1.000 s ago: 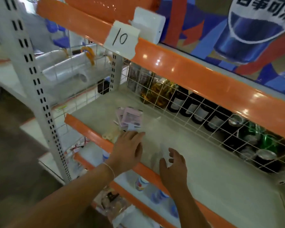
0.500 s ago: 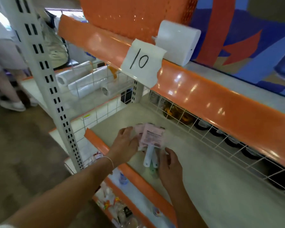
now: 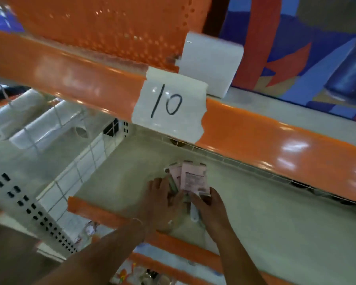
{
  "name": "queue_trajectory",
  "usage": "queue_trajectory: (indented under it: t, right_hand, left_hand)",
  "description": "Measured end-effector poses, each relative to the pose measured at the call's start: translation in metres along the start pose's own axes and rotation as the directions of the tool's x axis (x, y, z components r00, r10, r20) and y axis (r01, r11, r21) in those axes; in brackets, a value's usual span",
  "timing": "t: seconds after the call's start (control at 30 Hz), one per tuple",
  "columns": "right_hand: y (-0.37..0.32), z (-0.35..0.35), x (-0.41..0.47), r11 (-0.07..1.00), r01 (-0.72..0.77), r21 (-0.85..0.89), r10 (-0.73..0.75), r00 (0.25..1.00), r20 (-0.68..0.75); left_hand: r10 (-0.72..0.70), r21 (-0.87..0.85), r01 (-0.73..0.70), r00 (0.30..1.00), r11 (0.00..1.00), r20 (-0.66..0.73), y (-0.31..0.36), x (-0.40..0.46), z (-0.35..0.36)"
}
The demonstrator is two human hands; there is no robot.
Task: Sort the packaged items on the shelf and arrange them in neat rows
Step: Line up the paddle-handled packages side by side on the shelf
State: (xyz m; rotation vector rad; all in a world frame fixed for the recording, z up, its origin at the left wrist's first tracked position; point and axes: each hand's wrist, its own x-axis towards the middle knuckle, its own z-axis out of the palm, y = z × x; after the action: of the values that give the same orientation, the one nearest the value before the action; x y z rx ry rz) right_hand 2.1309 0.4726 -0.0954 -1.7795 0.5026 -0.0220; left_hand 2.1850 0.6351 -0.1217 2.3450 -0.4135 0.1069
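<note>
Both hands pinch pink packets (image 3: 193, 178) near the shelf's (image 3: 275, 219) front lip: left hand (image 3: 162, 200), right hand (image 3: 209, 208). Bare room to the right. Packet count blurred.

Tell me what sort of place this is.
Most likely a shop aisle: metal shelving with orange edge strips, a wire mesh divider, a handwritten "10" tag, and pink-carded packaged items on the shelf.

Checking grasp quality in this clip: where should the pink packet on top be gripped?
Probably by its near bottom edge, coming from the front: the pink packet lies flat, lengthwise front to back, its far end toward the wire back, and the right hand already sits at that near end.
</note>
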Motion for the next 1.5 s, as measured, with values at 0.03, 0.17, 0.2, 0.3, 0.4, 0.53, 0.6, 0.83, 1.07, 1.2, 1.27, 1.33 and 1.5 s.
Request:
queue_trajectory:
  t: [0.03,0.17,0.2,0.3,0.4,0.53,0.6,0.83,1.07,1.2,1.27,1.33,1.5]
  right_hand:
    - [-0.001,0.002,-0.002,1.000,0.018,-0.007,-0.019,1.000,-0.019]
    - [0.002,0.007,-0.009,0.997,0.080,-0.013,-0.081,0.984,-0.158]
    - [0.002,0.008,-0.012,0.996,0.089,-0.010,-0.089,0.977,-0.194]
    - [0.001,0.011,-0.020,0.993,0.113,0.037,-0.097,0.946,-0.309]
    - [-0.008,0.008,-0.019,0.992,0.124,-0.015,-0.120,0.911,-0.395]
    - [-0.017,-0.004,-0.018,0.993,0.093,-0.073,-0.115,0.905,-0.410]
    - [-0.025,-0.003,-0.019,0.992,0.123,-0.038,-0.128,0.907,-0.401]
    - [-0.037,0.023,-0.011,0.992,0.050,-0.113,-0.094,0.895,-0.435]
    - [-0.031,0.034,-0.020,1.000,-0.026,0.015,0.030,0.899,-0.437]
    - [-0.037,0.033,-0.022,0.996,0.001,-0.086,-0.038,0.902,-0.430]
    - [-0.037,0.032,-0.027,0.988,0.036,-0.152,-0.107,0.866,-0.489]
    - [-0.038,0.034,-0.038,0.985,0.104,-0.136,-0.162,0.825,-0.541]
    - [-0.044,0.047,-0.053,0.994,0.094,0.048,-0.065,0.906,-0.419]
  left_hand:
    - [0.019,-0.019,-0.019,0.999,1.000,0.027,-0.003,0.001,-0.003]
    - [0.150,-0.067,-0.145,0.986,0.987,0.068,-0.013,0.010,-0.002]
    - [0.171,-0.084,-0.165,0.983,0.983,0.066,-0.012,0.008,-0.002]
    - [0.198,-0.111,-0.188,0.976,0.976,0.087,-0.014,0.007,-0.001]
    - [0.185,-0.157,-0.172,0.980,0.972,0.069,-0.012,0.010,-0.004]
    - [0.134,-0.170,-0.126,0.990,0.977,0.039,-0.011,0.009,-0.006]
    - [0.114,-0.230,-0.111,0.994,0.967,-0.002,-0.011,0.008,-0.007]
    - [0.244,-0.239,-0.227,0.969,0.944,0.043,-0.014,0.031,-0.032]
    - [0.386,-0.003,-0.397,0.892,0.918,0.236,-0.022,0.032,-0.028]
    - [0.490,0.371,-0.563,0.826,0.739,0.278,-0.010,0.034,-0.030]
    - [0.565,0.446,-0.591,0.799,0.672,0.207,-0.012,0.035,-0.032]
    - [0.593,0.426,-0.568,0.801,0.704,0.087,-0.017,0.034,-0.040]
    - [0.164,-0.061,-0.172,0.980,0.983,-0.112,-0.027,0.026,-0.064]
